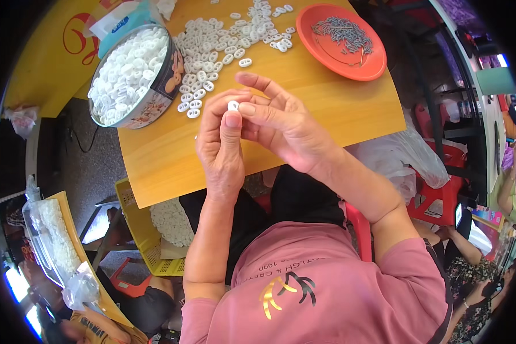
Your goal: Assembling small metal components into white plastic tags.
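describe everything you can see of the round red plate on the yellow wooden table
The round red plate is shallow, smooth and slightly shiny, with a raised rim, and looks like plastic. It lies upright near the right edge of the yellow wooden table, beyond the person's hands, neither of which touches it. Inside lies a loose heap of small, slim grey pieces, with a few thin brownish sticks among and beside them. Its underside is hidden.

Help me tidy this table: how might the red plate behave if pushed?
The red plate looks like smooth plastic, so it may slide easily. Its loose heap of grey pieces could spill. It seems to reach the edge of the table, so pushing outward might tip it.
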The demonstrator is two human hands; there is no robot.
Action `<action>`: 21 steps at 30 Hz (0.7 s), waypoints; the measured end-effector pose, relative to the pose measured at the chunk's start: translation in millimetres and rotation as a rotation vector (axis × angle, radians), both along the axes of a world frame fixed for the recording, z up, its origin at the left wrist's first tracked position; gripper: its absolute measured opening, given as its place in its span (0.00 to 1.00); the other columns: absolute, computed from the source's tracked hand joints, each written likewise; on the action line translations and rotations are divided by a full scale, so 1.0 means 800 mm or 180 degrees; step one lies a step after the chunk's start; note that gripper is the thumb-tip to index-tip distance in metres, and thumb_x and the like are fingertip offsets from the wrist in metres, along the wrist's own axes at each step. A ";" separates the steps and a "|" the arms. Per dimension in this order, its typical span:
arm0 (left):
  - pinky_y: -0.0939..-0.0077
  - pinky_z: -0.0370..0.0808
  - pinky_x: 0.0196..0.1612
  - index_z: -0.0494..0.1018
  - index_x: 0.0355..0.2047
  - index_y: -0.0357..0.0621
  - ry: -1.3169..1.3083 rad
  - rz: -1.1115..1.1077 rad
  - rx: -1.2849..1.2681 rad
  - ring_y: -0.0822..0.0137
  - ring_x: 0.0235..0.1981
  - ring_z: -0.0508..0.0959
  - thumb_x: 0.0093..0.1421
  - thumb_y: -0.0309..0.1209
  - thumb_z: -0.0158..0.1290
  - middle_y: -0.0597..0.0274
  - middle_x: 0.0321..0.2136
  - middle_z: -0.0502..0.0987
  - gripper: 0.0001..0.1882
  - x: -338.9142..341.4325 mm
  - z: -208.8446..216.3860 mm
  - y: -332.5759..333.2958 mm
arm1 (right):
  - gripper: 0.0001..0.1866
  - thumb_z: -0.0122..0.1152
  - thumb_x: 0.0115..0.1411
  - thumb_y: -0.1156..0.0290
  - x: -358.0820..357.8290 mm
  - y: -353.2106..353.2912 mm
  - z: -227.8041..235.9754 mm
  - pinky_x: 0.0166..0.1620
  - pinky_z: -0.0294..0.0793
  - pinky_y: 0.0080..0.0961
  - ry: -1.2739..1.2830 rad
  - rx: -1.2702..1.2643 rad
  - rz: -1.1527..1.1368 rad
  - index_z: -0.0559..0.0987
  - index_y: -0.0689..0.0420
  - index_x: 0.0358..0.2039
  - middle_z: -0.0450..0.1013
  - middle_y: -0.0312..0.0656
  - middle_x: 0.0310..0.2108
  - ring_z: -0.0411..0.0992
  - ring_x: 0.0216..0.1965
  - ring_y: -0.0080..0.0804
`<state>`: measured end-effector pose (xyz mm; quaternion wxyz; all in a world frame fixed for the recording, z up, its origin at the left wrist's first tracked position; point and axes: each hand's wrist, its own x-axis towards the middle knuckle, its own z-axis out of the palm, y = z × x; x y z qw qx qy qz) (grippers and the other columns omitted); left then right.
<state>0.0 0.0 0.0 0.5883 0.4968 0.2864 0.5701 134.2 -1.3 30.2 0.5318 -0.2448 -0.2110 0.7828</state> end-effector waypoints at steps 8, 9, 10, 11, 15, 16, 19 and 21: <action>0.74 0.69 0.52 0.70 0.46 0.37 0.0089 0.0441 0.0391 0.68 0.49 0.72 0.71 0.36 0.44 0.56 0.47 0.72 0.14 0.000 0.006 -0.001 | 0.27 0.61 0.62 0.73 -0.019 -0.009 0.003 0.52 0.72 0.27 0.0269 0.0109 -0.0170 0.63 0.58 0.60 0.71 0.37 0.45 0.72 0.46 0.24; 0.74 0.68 0.52 0.72 0.44 0.38 0.0128 0.0427 0.0401 0.67 0.49 0.72 0.71 0.33 0.45 0.56 0.46 0.72 0.12 -0.005 0.007 0.000 | 0.27 0.61 0.62 0.73 -0.017 -0.008 0.005 0.52 0.72 0.27 0.0268 0.0114 -0.0157 0.63 0.58 0.60 0.71 0.37 0.45 0.72 0.46 0.24; 0.73 0.68 0.53 0.72 0.45 0.37 0.0409 0.0590 0.0602 0.66 0.50 0.72 0.71 0.33 0.45 0.56 0.47 0.73 0.12 -0.014 0.009 0.000 | 0.27 0.61 0.63 0.72 -0.012 -0.004 0.008 0.50 0.72 0.24 -0.0196 0.0326 0.0015 0.64 0.59 0.60 0.72 0.37 0.43 0.72 0.44 0.23; 0.73 0.68 0.54 0.72 0.45 0.37 0.0692 0.0758 0.0800 0.66 0.51 0.71 0.70 0.33 0.45 0.56 0.47 0.73 0.12 -0.026 0.013 -0.001 | 0.27 0.61 0.64 0.70 -0.010 0.000 0.010 0.48 0.73 0.22 -0.0659 0.0539 0.0192 0.64 0.59 0.61 0.73 0.36 0.42 0.72 0.42 0.22; 0.67 0.76 0.47 0.69 0.49 0.33 0.0640 0.1396 0.0481 0.62 0.41 0.78 0.69 0.32 0.46 0.50 0.41 0.77 0.15 -0.103 0.038 -0.032 | 0.14 0.61 0.62 0.68 0.022 0.039 0.008 0.37 0.73 0.19 -0.3533 0.1583 -0.0178 0.78 0.60 0.47 0.75 0.37 0.32 0.71 0.30 0.18; 0.67 0.77 0.46 0.69 0.49 0.33 0.0717 0.1593 0.0513 0.63 0.40 0.78 0.69 0.31 0.46 0.50 0.41 0.77 0.14 -0.130 0.035 -0.040 | 0.09 0.61 0.62 0.68 0.031 0.054 0.004 0.34 0.74 0.26 -0.4125 0.2286 -0.0829 0.81 0.59 0.39 0.75 0.41 0.32 0.74 0.28 0.26; 0.74 0.75 0.47 0.69 0.50 0.35 0.1278 0.2212 0.0096 0.68 0.39 0.78 0.68 0.28 0.49 0.54 0.41 0.77 0.13 -0.205 0.019 -0.073 | 0.09 0.58 0.62 0.67 0.061 0.097 -0.011 0.34 0.75 0.36 -0.5082 0.3103 -0.1174 0.81 0.60 0.37 0.76 0.45 0.33 0.77 0.30 0.40; 0.75 0.73 0.50 0.68 0.52 0.36 0.1862 0.2464 -0.0344 0.69 0.43 0.76 0.67 0.27 0.51 0.55 0.44 0.75 0.15 -0.257 -0.011 -0.091 | 0.09 0.58 0.62 0.67 0.067 0.114 -0.011 0.35 0.75 0.40 -0.5302 0.3216 -0.1114 0.81 0.59 0.37 0.76 0.46 0.34 0.76 0.31 0.44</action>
